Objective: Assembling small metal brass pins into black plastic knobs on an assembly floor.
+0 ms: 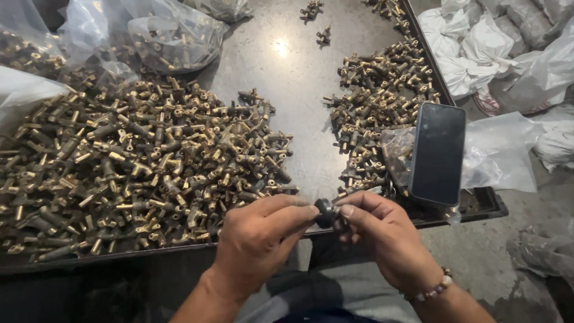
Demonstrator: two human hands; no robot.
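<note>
Where fingers meet, small dark part half-hidden.

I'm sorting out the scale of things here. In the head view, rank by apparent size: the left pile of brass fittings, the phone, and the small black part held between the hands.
1. Left pile of brass fittings
2. Phone
3. Small black part, though it is nearest the camera.

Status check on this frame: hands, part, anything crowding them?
Left hand and right hand pinch one small dark fitting together. Brass fittings pile left. Phone close by right hand.
</note>
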